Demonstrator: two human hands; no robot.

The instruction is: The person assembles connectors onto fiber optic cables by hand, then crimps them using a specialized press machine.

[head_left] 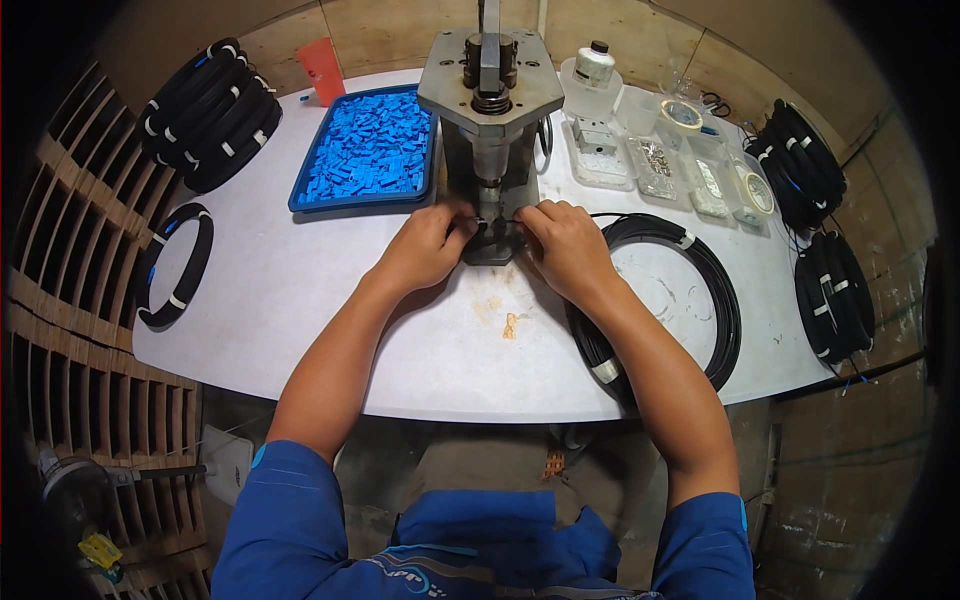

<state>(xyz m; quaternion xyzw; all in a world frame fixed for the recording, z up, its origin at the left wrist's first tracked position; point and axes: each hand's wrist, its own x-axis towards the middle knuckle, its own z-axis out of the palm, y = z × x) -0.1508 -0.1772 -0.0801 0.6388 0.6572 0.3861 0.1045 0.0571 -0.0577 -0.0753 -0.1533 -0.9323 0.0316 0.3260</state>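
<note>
A metal bench press [446, 88] stands at the middle of the white table, its ram coming down over a small die area. My left hand [425, 245] is at the left side of that die area, fingers closed together; what they hold is too small to make out. On the other side, my right hand [572, 248] pinches a thin black cable at the die. That cable appears to come from the coil of black cable [722, 300] lying under my right forearm, bound with white tape. My fingers and the press partly hide the die.
Left of the press, a blue tray [293, 190] holds many small blue plastic pieces, with a red cup [321, 72] behind it. Clear boxes of small parts [655, 168] and a white bottle [594, 64] stand at the right. Bundled black coils [212, 115] flank the table.
</note>
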